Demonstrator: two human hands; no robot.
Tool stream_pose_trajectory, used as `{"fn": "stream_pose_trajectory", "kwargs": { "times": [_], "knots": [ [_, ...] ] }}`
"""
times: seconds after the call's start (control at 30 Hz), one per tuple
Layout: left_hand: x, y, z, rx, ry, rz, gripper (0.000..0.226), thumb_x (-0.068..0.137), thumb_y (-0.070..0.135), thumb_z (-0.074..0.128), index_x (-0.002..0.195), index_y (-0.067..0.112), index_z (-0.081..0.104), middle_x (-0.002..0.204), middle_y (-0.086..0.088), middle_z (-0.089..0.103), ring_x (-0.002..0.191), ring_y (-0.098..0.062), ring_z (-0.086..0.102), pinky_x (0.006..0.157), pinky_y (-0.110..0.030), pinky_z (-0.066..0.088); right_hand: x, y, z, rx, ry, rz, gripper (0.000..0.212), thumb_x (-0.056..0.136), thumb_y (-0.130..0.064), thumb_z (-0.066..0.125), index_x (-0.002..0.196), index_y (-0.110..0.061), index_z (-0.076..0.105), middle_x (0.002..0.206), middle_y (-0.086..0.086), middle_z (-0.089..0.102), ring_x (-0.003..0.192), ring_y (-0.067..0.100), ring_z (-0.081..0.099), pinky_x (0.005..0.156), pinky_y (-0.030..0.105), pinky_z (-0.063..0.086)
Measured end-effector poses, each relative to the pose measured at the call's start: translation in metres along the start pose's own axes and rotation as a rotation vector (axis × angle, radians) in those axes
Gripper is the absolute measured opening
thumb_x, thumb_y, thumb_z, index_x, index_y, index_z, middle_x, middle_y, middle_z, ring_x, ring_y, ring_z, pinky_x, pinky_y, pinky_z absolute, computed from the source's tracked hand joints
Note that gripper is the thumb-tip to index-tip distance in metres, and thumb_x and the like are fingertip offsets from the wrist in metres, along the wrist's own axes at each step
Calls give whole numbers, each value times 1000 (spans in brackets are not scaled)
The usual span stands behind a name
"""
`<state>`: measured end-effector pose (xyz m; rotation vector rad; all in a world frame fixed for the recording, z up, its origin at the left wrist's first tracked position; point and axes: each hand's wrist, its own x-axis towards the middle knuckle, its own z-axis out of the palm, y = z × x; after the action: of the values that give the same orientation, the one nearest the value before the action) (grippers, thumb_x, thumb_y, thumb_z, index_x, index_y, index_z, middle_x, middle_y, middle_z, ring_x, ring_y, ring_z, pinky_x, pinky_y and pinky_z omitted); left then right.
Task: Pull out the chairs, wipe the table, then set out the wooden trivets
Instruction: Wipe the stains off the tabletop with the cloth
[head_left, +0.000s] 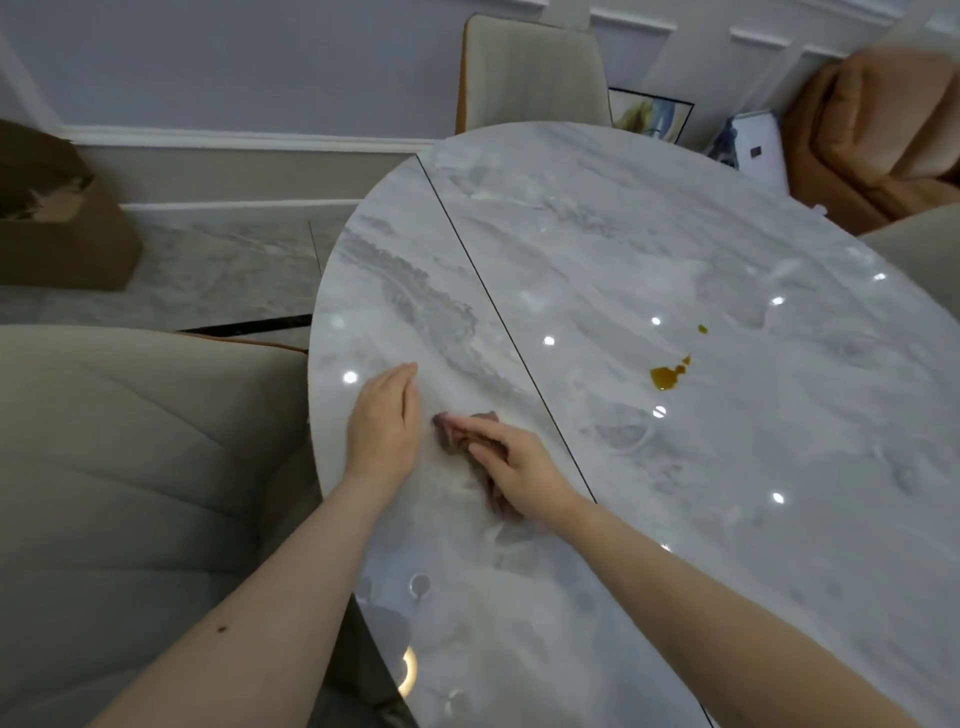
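Head view: The left hand (387, 421) lies flat on the table (675, 493), fingers straight and together, holding nothing. Just right of it, the right hand (511, 465) presses a brownish cloth (449, 434) onto the table; its fingers lie over the cloth, and whether they curl round it cannot be told. An amber spill (667, 375) sits on the table well beyond and to the right of the right hand. One beige chair (130, 467) stands left of the left hand, beside the table edge; another chair (535, 73) stands at the far side, beyond both hands.
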<state>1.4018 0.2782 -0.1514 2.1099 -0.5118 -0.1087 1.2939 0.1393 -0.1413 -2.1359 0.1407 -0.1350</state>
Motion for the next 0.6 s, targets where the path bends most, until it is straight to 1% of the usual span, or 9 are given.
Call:
{"fn": "stream_pose_trajectory", "kwargs": {
  "times": [0.07,0.17,0.27,0.33,0.4,0.47,0.5,0.57,0.6],
  "knots": [
    [-11,14,1,-55,20,33,30,98,16,45,121,6,62,119,-9,63,107,-22,58,94,-27,43,-5,-12,-7,297,137,198,33,96,-3,50,126,-14,51,118,-1,61,106,0,60,94,18,44],
    [-19,32,2,-168,13,-45,21,95,17,52,107,8,66,99,-3,65,84,-16,59,72,-15,41,-11,-24,-12,684,318,421,22,98,-14,50,119,-21,48,108,11,62,84,17,64,76,38,53],
    [-27,48,3,-338,-44,-164,11,92,18,58,87,10,65,80,0,64,74,-22,61,71,-30,51,-24,-35,-16,883,364,515,20,101,-18,43,122,-19,44,73,6,62,54,14,60,52,24,49],
    [-33,57,5,-368,-86,-175,13,90,19,62,80,12,65,74,0,65,73,-23,63,72,-35,53,-32,-40,-15,971,359,496,18,103,-16,36,120,-15,42,53,6,56,43,16,51,45,20,44],
    [-40,64,5,-352,-130,-153,16,88,22,64,79,10,67,74,-2,67,70,-19,62,69,-27,49,-39,-42,-10,1052,399,519,25,103,-17,38,126,-11,43,59,8,60,54,19,59,48,23,49],
    [-48,70,4,-350,-170,-139,19,87,26,66,79,9,68,73,0,67,67,-16,60,66,-23,47,-46,-38,-8,1104,458,561,30,100,-21,46,126,-6,47,89,15,67,94,32,67,69,33,58],
    [-51,71,4,-348,-188,-139,21,86,29,66,79,10,69,72,2,67,65,-15,59,66,-25,47,-49,-34,-6,1125,492,591,33,98,-24,48,124,-3,48,104,19,66,111,37,61,83,39,56],
    [-56,74,3,-332,-257,-152,23,83,35,69,78,13,69,73,5,67,65,-13,58,68,-28,48,-55,-32,-5,1171,542,644,43,97,-28,49,130,-2,48,122,23,61,120,37,55,96,44,50],
    [-60,76,3,-313,-319,-157,24,80,38,72,80,15,69,75,5,68,65,-11,57,68,-27,48,-59,-33,-5,1210,552,666,42,97,-31,49,130,-3,50,120,22,63,115,35,60,92,43,52]
  ]
}}
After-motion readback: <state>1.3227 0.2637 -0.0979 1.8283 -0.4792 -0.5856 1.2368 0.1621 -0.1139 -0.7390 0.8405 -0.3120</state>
